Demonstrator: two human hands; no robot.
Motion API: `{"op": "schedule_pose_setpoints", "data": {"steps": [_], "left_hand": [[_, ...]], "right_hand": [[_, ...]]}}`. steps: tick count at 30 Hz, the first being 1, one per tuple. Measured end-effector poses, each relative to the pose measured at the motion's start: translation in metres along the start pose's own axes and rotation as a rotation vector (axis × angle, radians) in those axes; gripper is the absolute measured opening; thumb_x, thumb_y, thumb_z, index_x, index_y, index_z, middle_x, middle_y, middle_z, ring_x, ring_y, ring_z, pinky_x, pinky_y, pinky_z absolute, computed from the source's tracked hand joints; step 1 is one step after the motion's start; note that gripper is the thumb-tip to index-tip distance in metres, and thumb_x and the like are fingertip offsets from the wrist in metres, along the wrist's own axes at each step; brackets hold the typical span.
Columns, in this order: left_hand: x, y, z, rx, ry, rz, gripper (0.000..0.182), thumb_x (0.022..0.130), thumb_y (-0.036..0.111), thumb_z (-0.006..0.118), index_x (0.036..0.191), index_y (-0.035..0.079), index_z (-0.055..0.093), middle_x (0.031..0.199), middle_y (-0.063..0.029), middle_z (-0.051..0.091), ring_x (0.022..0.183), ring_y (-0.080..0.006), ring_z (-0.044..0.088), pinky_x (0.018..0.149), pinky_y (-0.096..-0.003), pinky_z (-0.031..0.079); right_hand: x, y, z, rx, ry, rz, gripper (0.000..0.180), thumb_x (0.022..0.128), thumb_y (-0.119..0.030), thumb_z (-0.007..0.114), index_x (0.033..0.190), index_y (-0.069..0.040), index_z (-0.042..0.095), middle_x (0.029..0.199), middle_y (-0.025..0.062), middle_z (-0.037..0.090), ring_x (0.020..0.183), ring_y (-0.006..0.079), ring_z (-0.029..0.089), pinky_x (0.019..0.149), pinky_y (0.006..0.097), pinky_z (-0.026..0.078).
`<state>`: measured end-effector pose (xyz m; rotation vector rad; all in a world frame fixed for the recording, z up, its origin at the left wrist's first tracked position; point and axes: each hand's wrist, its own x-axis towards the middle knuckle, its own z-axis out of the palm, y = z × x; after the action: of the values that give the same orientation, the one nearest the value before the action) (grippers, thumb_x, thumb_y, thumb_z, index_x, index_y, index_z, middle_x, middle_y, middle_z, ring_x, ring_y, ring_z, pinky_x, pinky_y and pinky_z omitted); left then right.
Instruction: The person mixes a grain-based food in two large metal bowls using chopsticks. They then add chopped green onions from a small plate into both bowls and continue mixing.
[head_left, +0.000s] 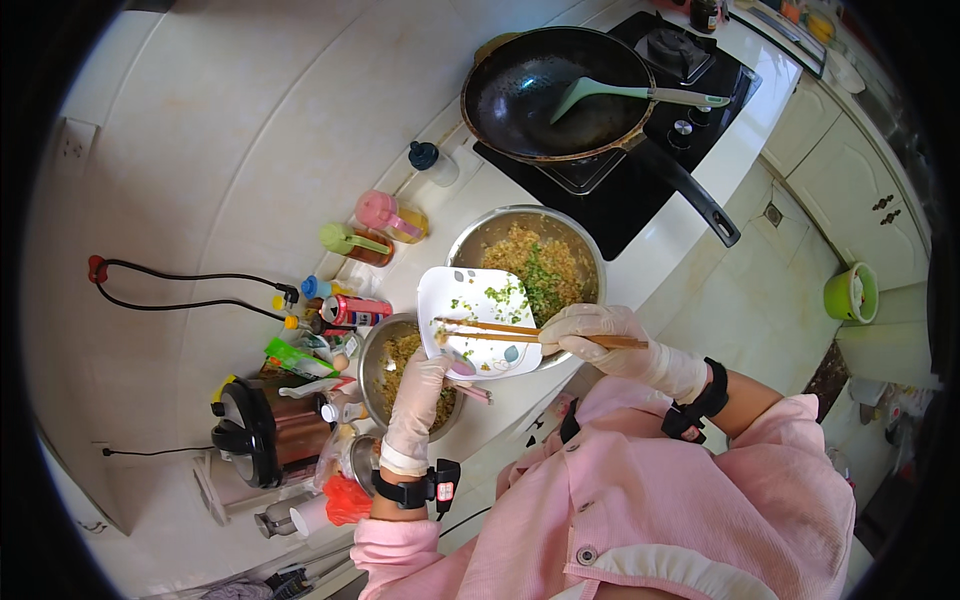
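My left hand (414, 401), in a thin translucent glove, grips the near left edge of a white patterned plate (442, 292). Bits of chopped green onion (504, 297) cling to the plate, which looks tilted. Gloved as well, my right hand (600, 341) holds a pair of wooden chopsticks (502, 328), their tips over the plate. The plate overlaps the rim of a large steel bowl (469, 240). In that bowl lies a crumbly yellowish food mixture (540, 259) with chopped greens heaped on it. A second steel bowl (369, 367) of similar mixture is partly hidden by the plate and my left hand.
A black wok (517, 97) with a green spatula (600, 88) sits on the gas hob (645, 187), its handle jutting past the counter edge. Oil jugs (390, 214), a red can (356, 310) and bottles line the wall. An electric pressure cooker (277, 435) stands at left.
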<state>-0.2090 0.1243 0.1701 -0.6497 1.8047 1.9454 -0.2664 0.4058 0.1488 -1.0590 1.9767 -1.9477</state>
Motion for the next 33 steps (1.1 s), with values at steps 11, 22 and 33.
{"op": "schedule_pose_setpoints", "data": {"steps": [11,22,33], "left_hand": [[-0.003,0.005,0.01,0.114,0.128,0.017,0.018,0.08,0.01,0.048,0.083,-0.003,0.06,0.079,-0.0096,0.063,0.071,-0.0159,0.059,0.068,-0.0268,0.046],[-0.007,0.016,0.008,0.206,0.21,0.084,0.021,0.082,0.01,0.049,0.095,-0.004,0.057,0.079,-0.0094,0.063,0.069,-0.0146,0.059,0.063,-0.0246,0.046],[-0.007,0.014,-0.007,0.111,0.219,0.073,0.024,0.078,0.008,0.05,0.098,-0.004,0.055,0.085,-0.0106,0.063,0.073,-0.0178,0.062,0.065,-0.0271,0.05]], "right_hand": [[0.002,0.01,-0.004,-0.034,0.053,-0.033,0.005,0.082,-0.002,0.057,0.085,0.0,0.061,0.081,0.0082,0.061,0.076,0.0209,0.058,0.071,0.0302,0.046],[-0.01,0.022,-0.016,0.031,0.108,-0.073,0.016,0.082,-0.001,0.06,0.097,0.001,0.061,0.088,0.0119,0.061,0.08,0.0235,0.058,0.072,0.0301,0.047],[-0.025,0.019,-0.011,0.017,0.079,-0.109,0.019,0.083,-0.001,0.059,0.101,-0.003,0.062,0.096,0.0101,0.063,0.085,0.0222,0.061,0.076,0.0288,0.048]]}}
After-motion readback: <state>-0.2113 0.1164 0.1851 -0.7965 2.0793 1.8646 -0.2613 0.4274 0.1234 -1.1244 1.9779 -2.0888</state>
